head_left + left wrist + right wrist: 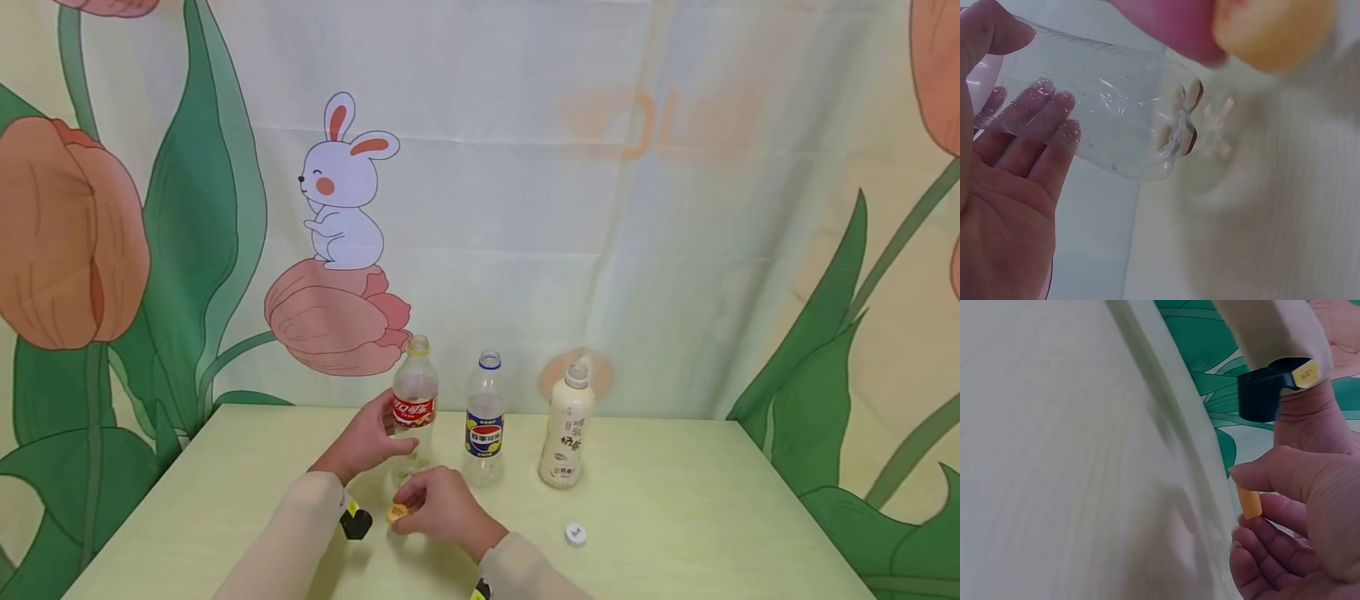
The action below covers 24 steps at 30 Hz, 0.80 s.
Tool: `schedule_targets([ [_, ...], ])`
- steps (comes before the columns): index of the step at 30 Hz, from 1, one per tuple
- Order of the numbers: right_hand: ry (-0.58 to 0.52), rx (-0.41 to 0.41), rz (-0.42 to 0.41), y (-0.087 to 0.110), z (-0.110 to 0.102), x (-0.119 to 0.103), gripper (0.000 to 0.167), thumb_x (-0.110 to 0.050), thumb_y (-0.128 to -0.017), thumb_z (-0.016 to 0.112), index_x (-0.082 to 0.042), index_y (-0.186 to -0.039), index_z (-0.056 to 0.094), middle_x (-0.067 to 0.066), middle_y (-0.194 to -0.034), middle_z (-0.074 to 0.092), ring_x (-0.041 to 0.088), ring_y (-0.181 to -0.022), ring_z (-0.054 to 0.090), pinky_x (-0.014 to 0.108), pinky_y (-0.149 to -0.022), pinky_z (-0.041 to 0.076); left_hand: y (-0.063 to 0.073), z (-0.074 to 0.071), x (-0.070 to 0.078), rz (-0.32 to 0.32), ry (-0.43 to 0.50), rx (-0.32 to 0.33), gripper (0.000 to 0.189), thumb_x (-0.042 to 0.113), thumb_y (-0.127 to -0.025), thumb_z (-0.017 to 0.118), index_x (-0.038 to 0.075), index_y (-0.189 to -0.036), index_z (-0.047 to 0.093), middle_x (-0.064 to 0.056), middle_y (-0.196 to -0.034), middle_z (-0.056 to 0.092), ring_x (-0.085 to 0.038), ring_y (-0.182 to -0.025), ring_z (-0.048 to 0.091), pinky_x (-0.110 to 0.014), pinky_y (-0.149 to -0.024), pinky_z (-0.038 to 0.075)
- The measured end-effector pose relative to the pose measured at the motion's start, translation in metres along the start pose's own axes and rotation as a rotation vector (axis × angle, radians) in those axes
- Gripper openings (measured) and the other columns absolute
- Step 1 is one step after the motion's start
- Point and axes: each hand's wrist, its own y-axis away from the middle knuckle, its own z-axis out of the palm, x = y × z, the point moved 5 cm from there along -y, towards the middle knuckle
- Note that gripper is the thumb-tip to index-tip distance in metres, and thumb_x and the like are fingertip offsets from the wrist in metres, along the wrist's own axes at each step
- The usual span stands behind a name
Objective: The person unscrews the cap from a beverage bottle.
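Observation:
My left hand (369, 440) grips a clear plastic bottle (416, 385) with a red label and an uncapped mouth. In the left wrist view the thumb and fingers lie around the lower body of the bottle (1116, 106), and its base seems slightly off the table. My right hand (447, 508) pinches an orange-yellow bottle cap (397, 512) between thumb and fingers, low in front of that bottle. The right wrist view shows the cap (1249, 503) edge-on under the thumb.
Right of the held bottle stands a clear bottle (484, 433) with a blue label, uncapped. Farther right is a cream-coloured bottle (566, 433), also uncapped. A white cap (575, 534) lies in front of it on the pale table (675, 500). A printed curtain (510, 208) hangs behind.

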Motion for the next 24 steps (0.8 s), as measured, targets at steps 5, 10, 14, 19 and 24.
schedule_targets([
  [5,0.076,-0.017,0.016,-0.003,0.005,0.0,0.022,-0.009,-0.071,0.091,-0.007,-0.09,0.079,-0.003,-0.077,0.073,-0.002,-0.068,0.056,0.015,-0.067,0.05,-0.004,0.001,-0.003,-0.016,-0.008,-0.004,0.073,0.006,-0.085,0.077,0.006,-0.149,0.042,-0.019,-0.143,0.059,-0.038,-0.129,0.06,-0.059,-0.115,0.042],
  [10,0.106,-0.043,0.025,-0.006,0.013,0.0,0.022,-0.009,-0.07,0.091,-0.007,-0.088,0.08,-0.008,-0.072,0.071,-0.002,-0.067,0.055,0.015,-0.066,0.049,-0.006,0.002,-0.011,-0.043,0.02,-0.014,0.075,0.005,-0.084,0.076,0.006,-0.15,0.04,-0.019,-0.147,0.056,-0.039,-0.134,0.056,-0.059,-0.117,0.04],
  [14,0.11,-0.055,0.056,-0.008,0.018,0.001,0.021,-0.008,-0.07,0.091,-0.007,-0.087,0.079,-0.009,-0.071,0.069,0.001,-0.066,0.056,0.016,-0.065,0.05,-0.006,0.002,-0.017,-0.054,0.025,-0.01,0.073,0.004,-0.085,0.075,0.006,-0.15,0.04,-0.019,-0.147,0.056,-0.038,-0.135,0.056,-0.056,-0.116,0.042],
  [19,0.092,-0.054,0.118,-0.009,0.021,0.001,0.021,-0.006,-0.071,0.091,-0.007,-0.089,0.079,-0.008,-0.072,0.069,0.004,-0.068,0.058,0.017,-0.065,0.051,-0.006,0.001,-0.022,-0.067,0.014,0.002,0.073,0.006,-0.086,0.076,0.006,-0.149,0.041,-0.019,-0.146,0.057,-0.036,-0.131,0.058,-0.053,-0.112,0.048],
  [24,0.111,-0.04,0.14,-0.01,0.022,0.0,0.021,-0.007,-0.07,0.092,-0.008,-0.088,0.079,-0.008,-0.072,0.069,0.004,-0.068,0.058,0.018,-0.063,0.051,-0.006,-0.002,-0.026,-0.09,0.015,0.004,0.074,0.006,-0.086,0.077,0.009,-0.15,0.041,-0.019,-0.148,0.056,-0.036,-0.132,0.058,-0.053,-0.112,0.048],
])
